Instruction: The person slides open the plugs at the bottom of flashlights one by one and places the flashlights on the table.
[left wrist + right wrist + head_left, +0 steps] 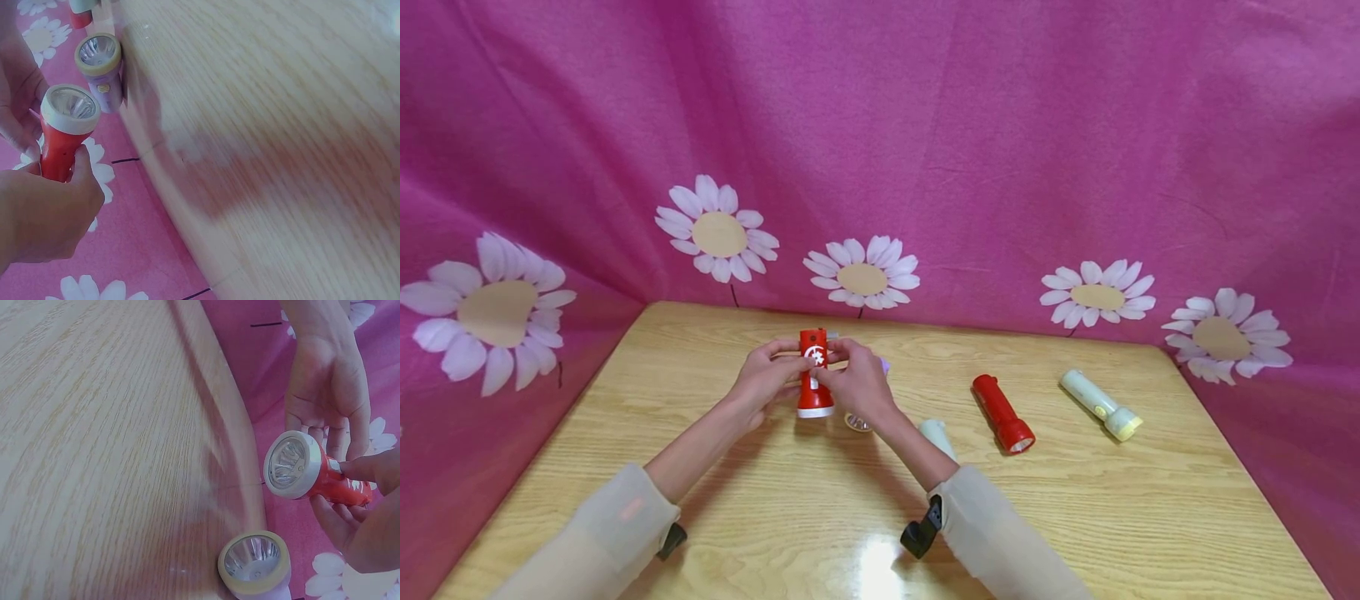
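1. Red flashlight (815,397) sat between the hands, long axis toward the wearer, white-rimmed end nearest.
2. Left hand (765,380) and right hand (860,386) both gripped it; neither was nearer.
3. Left wrist view showed its lens (74,103) and the purple flashlight's (103,75) body; head view mostly hid both.

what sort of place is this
Probably an indoor tabletop filming set, though the wider room is hidden: a pink daisy-print cloth hangs behind and along both sides of a wooden table, flashlights lie spread on it, and a white-rimmed red flashlight is held above it.
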Demonstrator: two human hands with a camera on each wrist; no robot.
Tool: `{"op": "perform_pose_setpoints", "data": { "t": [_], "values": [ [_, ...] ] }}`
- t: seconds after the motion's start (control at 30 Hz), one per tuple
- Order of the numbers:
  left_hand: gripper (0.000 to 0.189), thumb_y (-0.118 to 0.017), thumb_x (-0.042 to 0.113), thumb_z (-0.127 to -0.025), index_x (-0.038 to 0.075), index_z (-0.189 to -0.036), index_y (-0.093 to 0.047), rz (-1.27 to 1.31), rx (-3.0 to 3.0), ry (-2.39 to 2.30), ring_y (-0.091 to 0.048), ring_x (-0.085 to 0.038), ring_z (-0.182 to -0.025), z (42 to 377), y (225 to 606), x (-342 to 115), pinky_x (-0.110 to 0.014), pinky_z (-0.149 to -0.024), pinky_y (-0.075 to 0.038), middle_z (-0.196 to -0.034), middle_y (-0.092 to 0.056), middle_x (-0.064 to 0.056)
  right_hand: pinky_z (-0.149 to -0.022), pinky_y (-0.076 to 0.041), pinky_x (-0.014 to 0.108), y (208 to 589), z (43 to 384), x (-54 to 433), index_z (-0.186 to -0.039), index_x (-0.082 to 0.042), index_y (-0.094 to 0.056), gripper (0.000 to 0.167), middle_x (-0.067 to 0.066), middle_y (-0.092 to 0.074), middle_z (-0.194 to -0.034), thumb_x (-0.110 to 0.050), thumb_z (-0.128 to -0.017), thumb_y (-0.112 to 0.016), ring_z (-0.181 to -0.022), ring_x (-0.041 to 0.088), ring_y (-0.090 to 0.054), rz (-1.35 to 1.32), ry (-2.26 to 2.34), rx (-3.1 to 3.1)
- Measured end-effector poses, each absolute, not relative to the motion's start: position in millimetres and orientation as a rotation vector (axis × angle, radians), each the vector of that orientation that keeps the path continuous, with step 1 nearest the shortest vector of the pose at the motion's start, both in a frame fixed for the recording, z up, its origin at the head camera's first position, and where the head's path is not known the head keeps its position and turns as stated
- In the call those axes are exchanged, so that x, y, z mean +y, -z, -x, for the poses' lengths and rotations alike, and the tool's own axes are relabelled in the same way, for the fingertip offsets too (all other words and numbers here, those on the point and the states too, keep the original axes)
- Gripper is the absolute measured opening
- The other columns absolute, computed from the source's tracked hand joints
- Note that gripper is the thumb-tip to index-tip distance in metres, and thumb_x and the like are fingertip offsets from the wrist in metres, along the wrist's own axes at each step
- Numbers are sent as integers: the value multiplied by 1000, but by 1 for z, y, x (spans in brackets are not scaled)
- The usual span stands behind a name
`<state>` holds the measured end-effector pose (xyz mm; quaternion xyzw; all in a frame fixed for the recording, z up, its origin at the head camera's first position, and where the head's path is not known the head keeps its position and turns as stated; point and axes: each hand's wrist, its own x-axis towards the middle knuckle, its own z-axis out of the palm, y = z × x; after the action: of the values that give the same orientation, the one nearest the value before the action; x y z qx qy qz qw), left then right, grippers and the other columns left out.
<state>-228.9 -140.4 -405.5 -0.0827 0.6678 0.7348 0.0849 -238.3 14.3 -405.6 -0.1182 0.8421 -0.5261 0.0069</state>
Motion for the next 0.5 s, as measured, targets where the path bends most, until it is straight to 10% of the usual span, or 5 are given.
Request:
{"op": "perform_pose_setpoints", "data": {
  "t": [0.5],
  "values": [
    [44,-66,8,-94,-6,-133,-51,261,2047,-2137,-68,-13,-79,229,409,-146,-36,-80,-59,-99,-67,-10,-63,-52,24,409,240,8,-124,0,-66,42,4,-68,-94,-14,-86,-78,-75,13,-63,324,1542,2681]
  ]
}}
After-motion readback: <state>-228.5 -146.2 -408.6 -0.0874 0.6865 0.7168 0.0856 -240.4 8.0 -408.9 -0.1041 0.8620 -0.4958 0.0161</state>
